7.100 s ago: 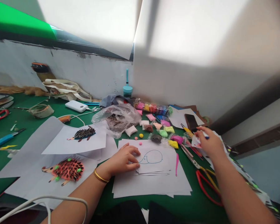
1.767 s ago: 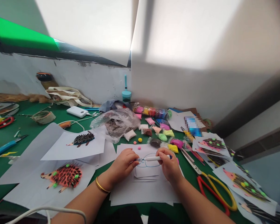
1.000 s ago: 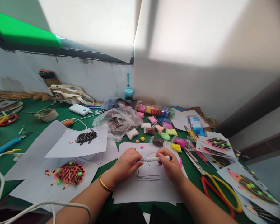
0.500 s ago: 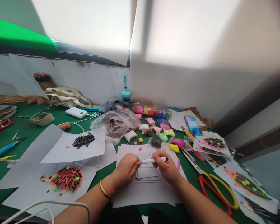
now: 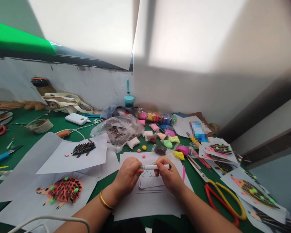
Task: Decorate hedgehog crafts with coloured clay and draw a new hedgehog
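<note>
two hands | left hand (image 5: 131, 172) closed at pen (image 5: 154, 167) tip | right hand (image 5: 166, 172) clamped on pen

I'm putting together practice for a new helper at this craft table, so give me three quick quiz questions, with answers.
1. True or false: the power bank lies to the left of the plastic bag.
2. Fill in: the right hand holds a white ____.
3. What color are the handles of the scissors on the right side?
A) blue
B) red and yellow
C) green

Key: 1 true; 2 marker; 3 B
</note>
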A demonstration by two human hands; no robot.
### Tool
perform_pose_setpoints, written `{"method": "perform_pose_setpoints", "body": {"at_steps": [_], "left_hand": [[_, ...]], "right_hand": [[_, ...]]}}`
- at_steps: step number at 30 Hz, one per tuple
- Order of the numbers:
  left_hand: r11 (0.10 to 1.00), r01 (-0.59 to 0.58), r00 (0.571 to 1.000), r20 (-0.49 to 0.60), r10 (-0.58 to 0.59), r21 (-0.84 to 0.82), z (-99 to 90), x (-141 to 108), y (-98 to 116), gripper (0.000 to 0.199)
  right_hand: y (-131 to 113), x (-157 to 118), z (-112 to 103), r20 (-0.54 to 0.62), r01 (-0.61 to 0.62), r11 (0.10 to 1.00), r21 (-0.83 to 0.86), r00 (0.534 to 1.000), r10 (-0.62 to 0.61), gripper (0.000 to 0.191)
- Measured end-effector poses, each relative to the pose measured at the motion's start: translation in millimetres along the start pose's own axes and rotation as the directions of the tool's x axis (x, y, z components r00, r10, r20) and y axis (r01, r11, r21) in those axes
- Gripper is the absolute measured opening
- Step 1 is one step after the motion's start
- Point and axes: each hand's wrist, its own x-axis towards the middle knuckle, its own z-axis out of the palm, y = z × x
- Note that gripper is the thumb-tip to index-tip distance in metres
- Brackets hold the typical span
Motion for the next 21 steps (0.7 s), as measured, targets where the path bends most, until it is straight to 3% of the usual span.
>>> {"method": "perform_pose_setpoints", "body": {"at_steps": [7,16,21], "left_hand": [[0.993,0.049,0.998,0.047,-0.044,-0.112,-4.5,-0.1,2.8,0.041],[0.982,0.164,0.987,0.021,-0.162,-0.097,-8.8,1.2,-8.4,0.034],[0.99,0.134,0.991,0.025,-0.133,-0.042,-4.2,-1.9,-9.0,0.035]], "right_hand": [[-12.2,1.3,-2.4,-0.032,-0.033,0.996,-0.083,0.999,0.031,0.019],[-22.3,-0.9,-2.8,0.056,-0.031,0.972,-0.233,0.997,0.045,0.025],[-25.3,0.4,-7.9,0.101,0.129,0.84,-0.527,0.991,-0.089,0.021]]}}
